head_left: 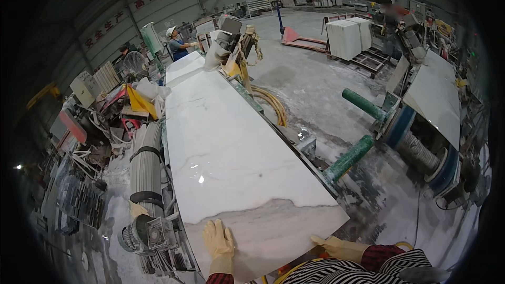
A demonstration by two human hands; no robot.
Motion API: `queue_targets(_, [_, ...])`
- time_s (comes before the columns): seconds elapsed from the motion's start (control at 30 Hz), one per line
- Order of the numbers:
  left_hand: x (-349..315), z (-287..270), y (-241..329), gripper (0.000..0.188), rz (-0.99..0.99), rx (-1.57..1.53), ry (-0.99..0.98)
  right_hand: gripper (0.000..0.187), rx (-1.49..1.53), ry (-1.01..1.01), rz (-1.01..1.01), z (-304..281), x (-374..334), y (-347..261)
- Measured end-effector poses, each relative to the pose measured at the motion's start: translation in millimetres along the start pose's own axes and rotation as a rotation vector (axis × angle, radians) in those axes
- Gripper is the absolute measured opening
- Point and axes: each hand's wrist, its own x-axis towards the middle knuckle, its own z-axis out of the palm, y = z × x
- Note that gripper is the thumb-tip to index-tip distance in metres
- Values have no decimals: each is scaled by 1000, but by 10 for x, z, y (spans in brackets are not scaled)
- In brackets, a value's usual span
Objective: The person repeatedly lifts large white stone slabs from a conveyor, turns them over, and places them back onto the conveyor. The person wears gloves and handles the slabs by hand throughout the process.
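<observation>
A long polished white stone slab [231, 142] with a grey-veined band across its near end runs away from me. My left hand [218, 239], in a cream rubber glove, lies flat on the near left part of the slab with its fingers spread. My right hand [339, 247], gloved the same way, is at the near right edge of the slab. Its fingers stretch out over the edge and touch the stone; the underside of this hand is hidden. Neither hand holds a loose thing.
Green rollers [350, 158] jut out right of the slab. A grey machine head [230, 23] stands at its far end. Left is a ribbed grey roll [145, 163] beside a motor [152, 234]. One person [179, 44] stands beyond; another [390, 26] is near stacked stone blocks [344, 39].
</observation>
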Motion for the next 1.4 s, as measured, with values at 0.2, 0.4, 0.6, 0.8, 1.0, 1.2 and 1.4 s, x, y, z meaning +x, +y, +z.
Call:
queue_targets(0.2, [-22,61,-9,61,-16,10,1,77,47,113,104,133,-427,-791])
queue_targets(0.4, [-43,48,-13,62,-28,11,-11,80,-107,53,101,60,-445,-755])
queue_targets(0.6, [-56,-18,42,62,-36,-8,-35,79,67,39,142,76,-193,-291])
queue_targets(0.8, [-93,-34,44,61,-39,0,-39,67,249,30,137,102,-314,-494])
queue_targets(1.0, [-133,-31,64,61,-23,5,-17,67,266,30,-19,163,-379,-546])
queue_targets(1.2, [-173,-97,90,58,-17,1,10,60,389,-16,50,225,-579,-891])
queue_targets(1.4, [-178,-35,79,56,25,22,71,57,19,-137,-48,68,-729,-890])
